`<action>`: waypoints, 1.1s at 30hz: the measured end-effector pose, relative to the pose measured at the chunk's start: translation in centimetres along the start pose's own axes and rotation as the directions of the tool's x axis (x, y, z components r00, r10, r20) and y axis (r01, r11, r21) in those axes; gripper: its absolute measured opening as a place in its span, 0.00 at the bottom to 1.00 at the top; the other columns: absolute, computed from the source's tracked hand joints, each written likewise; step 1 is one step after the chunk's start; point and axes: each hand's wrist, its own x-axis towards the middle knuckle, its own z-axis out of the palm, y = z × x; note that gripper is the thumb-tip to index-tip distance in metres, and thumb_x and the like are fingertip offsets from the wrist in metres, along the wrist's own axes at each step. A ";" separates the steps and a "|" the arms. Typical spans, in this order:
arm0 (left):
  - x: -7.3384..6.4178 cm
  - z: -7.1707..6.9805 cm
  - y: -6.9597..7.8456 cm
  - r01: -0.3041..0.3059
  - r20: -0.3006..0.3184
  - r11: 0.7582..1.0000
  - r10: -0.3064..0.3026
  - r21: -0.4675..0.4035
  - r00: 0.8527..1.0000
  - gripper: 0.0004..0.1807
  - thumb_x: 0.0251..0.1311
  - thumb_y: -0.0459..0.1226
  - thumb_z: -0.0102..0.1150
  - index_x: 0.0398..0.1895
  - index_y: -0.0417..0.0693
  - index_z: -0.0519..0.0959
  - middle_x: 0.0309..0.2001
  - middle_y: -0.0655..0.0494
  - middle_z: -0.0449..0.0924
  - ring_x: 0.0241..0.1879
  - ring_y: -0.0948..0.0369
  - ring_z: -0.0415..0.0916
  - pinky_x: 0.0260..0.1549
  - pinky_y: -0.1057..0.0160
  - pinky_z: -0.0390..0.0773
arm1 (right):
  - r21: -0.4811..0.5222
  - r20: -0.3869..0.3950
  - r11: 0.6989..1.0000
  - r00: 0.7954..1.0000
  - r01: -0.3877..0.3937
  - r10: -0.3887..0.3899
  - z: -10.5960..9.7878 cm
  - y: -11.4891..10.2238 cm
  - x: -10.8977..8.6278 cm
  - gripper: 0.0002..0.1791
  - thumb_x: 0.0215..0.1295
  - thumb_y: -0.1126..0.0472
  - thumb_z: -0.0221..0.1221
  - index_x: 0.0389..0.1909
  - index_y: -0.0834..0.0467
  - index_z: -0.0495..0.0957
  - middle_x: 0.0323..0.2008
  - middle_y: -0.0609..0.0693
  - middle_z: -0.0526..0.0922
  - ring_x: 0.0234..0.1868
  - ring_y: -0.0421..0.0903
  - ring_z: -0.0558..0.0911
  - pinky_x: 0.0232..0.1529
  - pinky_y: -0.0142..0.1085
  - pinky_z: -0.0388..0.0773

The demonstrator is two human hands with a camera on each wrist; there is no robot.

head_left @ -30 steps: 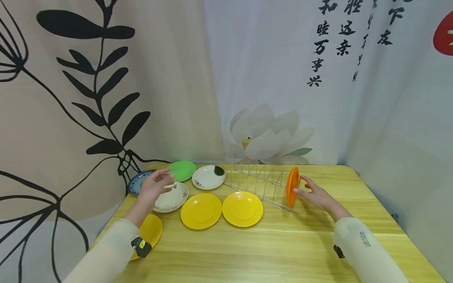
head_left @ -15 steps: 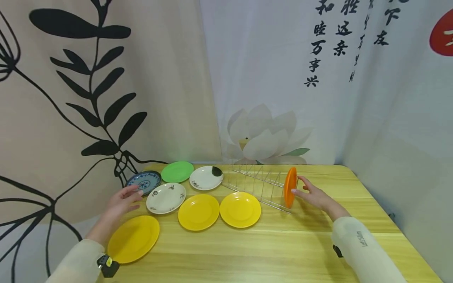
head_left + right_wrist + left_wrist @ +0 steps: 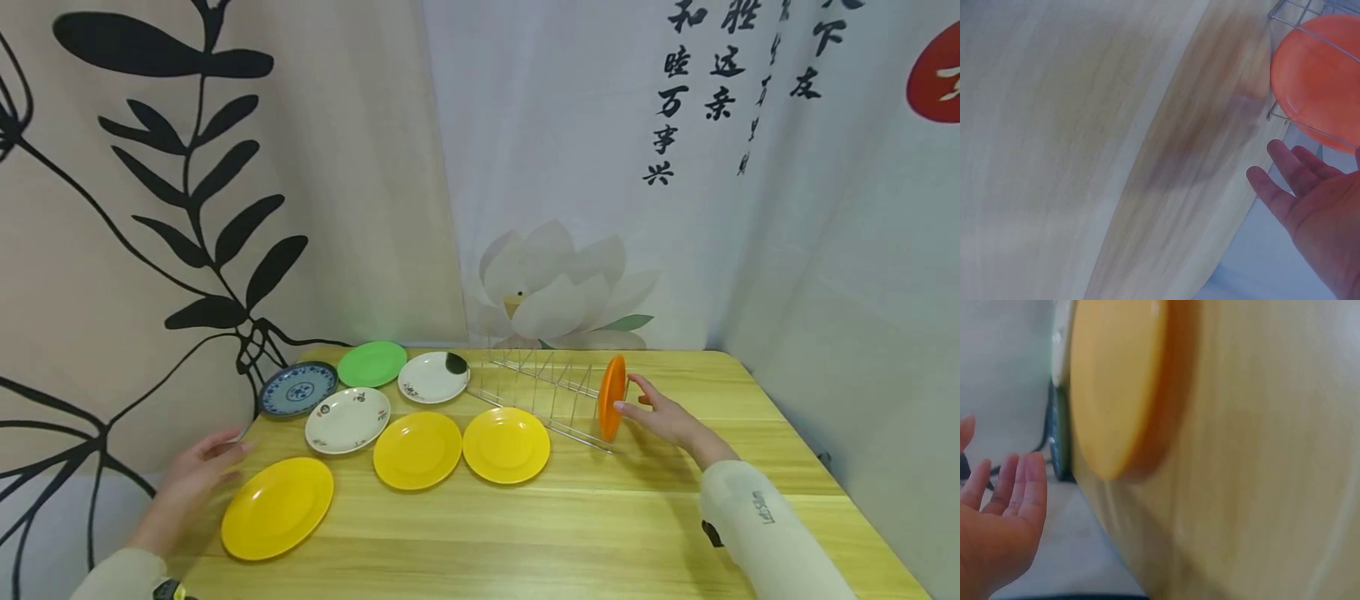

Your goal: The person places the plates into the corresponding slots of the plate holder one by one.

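Observation:
An orange plate (image 3: pixel 612 398) stands on edge in the right end of a wire dish rack (image 3: pixel 555 392). My right hand (image 3: pixel 663 415) is just right of that plate, its fingers extended; whether the thumb touches the plate I cannot tell. In the right wrist view the fingers (image 3: pixel 1291 178) point toward the rack, spread apart. My left hand (image 3: pixel 197 477) hovers at the table's left edge with nothing in it, fingers loosely bent. Nearest to it lies a large yellow plate (image 3: pixel 277 508), flat on the table.
Two yellow plates (image 3: pixel 417 451) lie side by side in front of the rack. Behind are two white patterned plates (image 3: pixel 348 421), a blue patterned plate (image 3: pixel 298 388) and a green plate (image 3: pixel 372 364). Curtains hang behind the wooden table (image 3: pixel 540 542).
My left hand has drawn back leftward and down, from above the white and blue plates to the table's left edge. My right hand and the orange plate stay in place.

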 end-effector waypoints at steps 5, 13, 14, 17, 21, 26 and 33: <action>-0.1 -1.1 -1.4 0.004 0.042 0.999 -0.002 -0.033 0.999 0.44 0.70 0.47 0.57 0.74 0.26 0.49 0.62 0.28 0.66 0.46 0.56 0.77 0.45 0.57 0.84 | 0.001 -0.001 1.000 1.000 -0.003 0.003 0.0 0.0 0.0 0.51 0.68 0.30 0.49 0.80 0.53 0.40 0.70 0.74 0.58 0.67 0.75 0.60 0.60 0.74 0.58; 0.1 -1.7 -3.4 0.018 0.122 1.000 -0.017 -0.009 0.992 0.41 0.70 0.41 0.58 0.72 0.22 0.49 0.50 0.40 0.80 0.41 0.63 0.79 0.43 0.57 0.84 | -0.008 -0.001 1.000 1.000 0.005 -0.005 0.1 0.0 0.0 0.50 0.68 0.30 0.49 0.79 0.54 0.41 0.69 0.74 0.59 0.67 0.75 0.61 0.60 0.73 0.59; 0.1 -1.7 -3.6 0.024 0.134 1.000 -0.024 0.002 0.991 0.41 0.69 0.40 0.58 0.71 0.22 0.50 0.50 0.40 0.80 0.42 0.62 0.79 0.43 0.56 0.84 | -0.010 -0.001 1.000 1.000 0.005 -0.005 0.1 0.0 0.0 0.50 0.68 0.30 0.49 0.79 0.54 0.41 0.69 0.74 0.59 0.67 0.75 0.61 0.60 0.73 0.60; -0.1 -1.7 -3.8 0.034 0.184 0.999 -0.037 0.018 0.982 0.42 0.69 0.40 0.59 0.70 0.20 0.50 0.51 0.36 0.79 0.44 0.57 0.80 0.45 0.54 0.83 | -0.009 -0.003 1.000 1.000 0.010 -0.010 0.1 0.0 0.1 0.50 0.69 0.31 0.49 0.79 0.54 0.41 0.69 0.74 0.59 0.67 0.75 0.62 0.60 0.72 0.60; -0.1 -1.4 -3.8 0.081 0.216 0.996 -0.084 0.025 0.973 0.45 0.66 0.43 0.63 0.71 0.22 0.50 0.57 0.29 0.73 0.46 0.54 0.80 0.47 0.50 0.82 | -0.010 -0.004 1.000 1.000 0.013 -0.013 0.1 0.0 0.0 0.50 0.69 0.31 0.49 0.79 0.54 0.41 0.69 0.74 0.59 0.66 0.75 0.62 0.60 0.72 0.60; 0.3 -1.2 -4.0 0.114 0.222 0.992 -0.122 0.049 0.968 0.47 0.62 0.45 0.67 0.71 0.24 0.53 0.63 0.26 0.66 0.48 0.52 0.78 0.49 0.48 0.81 | -0.011 -0.003 1.000 1.000 0.010 -0.010 0.1 -0.1 -0.1 0.50 0.69 0.31 0.49 0.79 0.54 0.40 0.69 0.74 0.59 0.66 0.75 0.62 0.60 0.73 0.60; 0.6 -0.9 -4.3 0.074 0.217 0.994 -0.090 0.081 0.972 0.43 0.59 0.37 0.69 0.69 0.24 0.57 0.60 0.25 0.69 0.45 0.52 0.79 0.44 0.51 0.82 | -0.004 -0.006 1.000 1.000 0.005 -0.005 0.1 0.0 -0.2 0.50 0.69 0.31 0.49 0.80 0.54 0.40 0.69 0.74 0.58 0.67 0.75 0.61 0.60 0.73 0.59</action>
